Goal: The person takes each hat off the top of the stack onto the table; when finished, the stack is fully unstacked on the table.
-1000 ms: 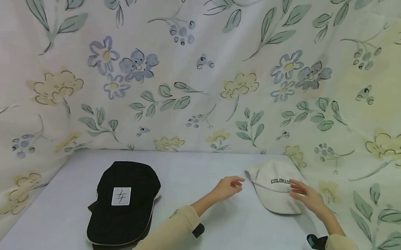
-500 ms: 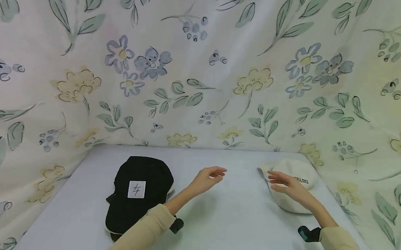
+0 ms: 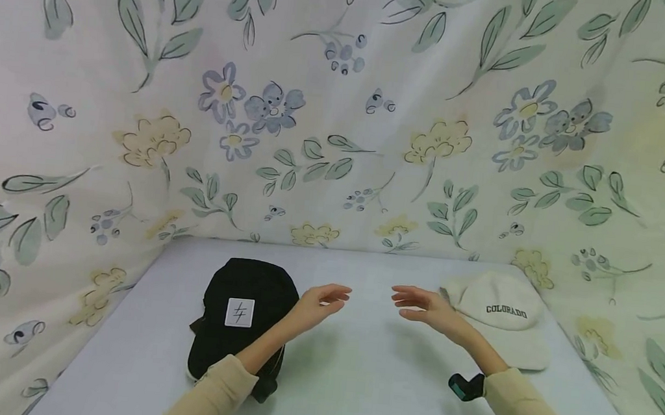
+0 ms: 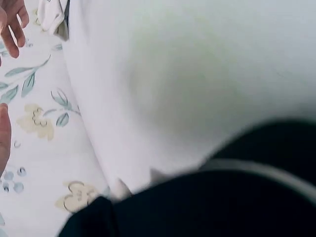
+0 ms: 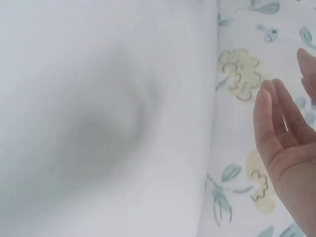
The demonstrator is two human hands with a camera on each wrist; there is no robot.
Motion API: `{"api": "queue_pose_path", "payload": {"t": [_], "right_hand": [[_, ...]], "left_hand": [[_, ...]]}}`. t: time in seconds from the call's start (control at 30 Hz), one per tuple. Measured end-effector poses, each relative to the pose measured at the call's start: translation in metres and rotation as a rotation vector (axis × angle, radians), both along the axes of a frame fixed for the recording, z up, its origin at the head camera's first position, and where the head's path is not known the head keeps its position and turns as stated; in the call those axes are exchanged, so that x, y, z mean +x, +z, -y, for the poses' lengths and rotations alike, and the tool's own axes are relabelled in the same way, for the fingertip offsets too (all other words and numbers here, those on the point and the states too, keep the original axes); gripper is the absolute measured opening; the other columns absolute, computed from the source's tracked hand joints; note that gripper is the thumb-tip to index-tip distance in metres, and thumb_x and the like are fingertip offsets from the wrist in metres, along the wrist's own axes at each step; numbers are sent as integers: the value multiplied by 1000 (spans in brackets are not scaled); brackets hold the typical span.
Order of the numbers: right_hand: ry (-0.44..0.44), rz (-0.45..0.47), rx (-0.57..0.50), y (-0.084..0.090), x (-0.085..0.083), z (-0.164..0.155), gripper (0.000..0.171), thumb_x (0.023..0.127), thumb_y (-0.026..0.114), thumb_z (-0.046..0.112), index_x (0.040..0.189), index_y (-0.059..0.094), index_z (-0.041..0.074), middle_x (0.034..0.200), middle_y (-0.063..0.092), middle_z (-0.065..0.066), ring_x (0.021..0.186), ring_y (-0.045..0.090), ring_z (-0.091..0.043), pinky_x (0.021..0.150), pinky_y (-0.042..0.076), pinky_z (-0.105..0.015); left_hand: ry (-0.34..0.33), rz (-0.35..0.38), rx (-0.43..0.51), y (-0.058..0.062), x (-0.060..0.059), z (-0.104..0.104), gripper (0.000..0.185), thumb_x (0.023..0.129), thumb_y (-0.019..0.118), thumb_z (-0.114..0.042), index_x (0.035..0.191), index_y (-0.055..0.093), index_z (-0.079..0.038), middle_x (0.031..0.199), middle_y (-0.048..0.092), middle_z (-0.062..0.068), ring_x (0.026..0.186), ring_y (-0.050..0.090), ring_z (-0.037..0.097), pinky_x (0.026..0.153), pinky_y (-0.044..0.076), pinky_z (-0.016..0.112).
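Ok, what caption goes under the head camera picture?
Two empty hands, left hand and right hand, raised between a black cap and a cream Colorado cap.

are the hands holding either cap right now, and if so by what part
Nothing is held. The left hand and right hand hover open above the table, between the black cap and the cream Colorado cap, touching neither.

You face a pale grey-white tabletop (image 3: 353,391) enclosed at its back edge and both side edges by a draped cloth backdrop (image 3: 338,136) printed with green leaves, blue flowers and yellow blooms, all under soft, even light.
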State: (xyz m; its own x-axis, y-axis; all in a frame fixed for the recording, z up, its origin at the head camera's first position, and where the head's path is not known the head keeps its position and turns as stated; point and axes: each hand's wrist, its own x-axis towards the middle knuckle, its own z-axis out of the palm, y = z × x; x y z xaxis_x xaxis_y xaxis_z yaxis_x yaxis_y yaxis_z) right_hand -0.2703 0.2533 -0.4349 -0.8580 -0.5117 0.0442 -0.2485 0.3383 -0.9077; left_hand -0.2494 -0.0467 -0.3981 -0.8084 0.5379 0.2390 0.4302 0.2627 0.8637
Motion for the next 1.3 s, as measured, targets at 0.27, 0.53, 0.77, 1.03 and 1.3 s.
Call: {"api": "queue_pose_path", "payload": {"t": [0.27,0.53,0.77,1.03,1.3], "right_hand": [[149,31,-29,-6,-7,57,45,90,56,16,133,43,17,126,49,-9,116,45,-32,90,42,-37],[269,-15,-36,-13,-12,97,48,88,59,16,133,43,12,124,49,-21,112,49,-26,87,44,-31],[346,-24,-53,-25,-13,131,47,88,59,14,132,45,10,120,51,-22,110,51,-27,85,45,-29],[446,62,-101,-42,-6,170,47,87,57,4,131,42,-2,118,50,-27,109,49,-40,85,45,-26],[469,40,-101,-55,-2,190,46,86,58,3,129,44,0,116,53,-24,105,53,-38,83,46,-27]], "left_hand": [[88,62,35,3,14,58,30,91,49,-1,120,52,5,109,58,22,100,55,36,78,48,29],[155,105,87,-17,18,108,33,92,49,-5,122,48,8,113,54,27,99,55,34,80,47,28],[276,99,103,-33,22,145,35,91,53,-14,122,51,2,112,57,22,99,56,30,77,48,23],[456,126,95,-39,36,184,32,91,54,-11,120,53,3,110,58,21,96,57,27,74,48,24],[546,123,94,-57,47,217,30,90,54,-6,117,53,7,104,59,23,88,59,24,69,50,26]]}}
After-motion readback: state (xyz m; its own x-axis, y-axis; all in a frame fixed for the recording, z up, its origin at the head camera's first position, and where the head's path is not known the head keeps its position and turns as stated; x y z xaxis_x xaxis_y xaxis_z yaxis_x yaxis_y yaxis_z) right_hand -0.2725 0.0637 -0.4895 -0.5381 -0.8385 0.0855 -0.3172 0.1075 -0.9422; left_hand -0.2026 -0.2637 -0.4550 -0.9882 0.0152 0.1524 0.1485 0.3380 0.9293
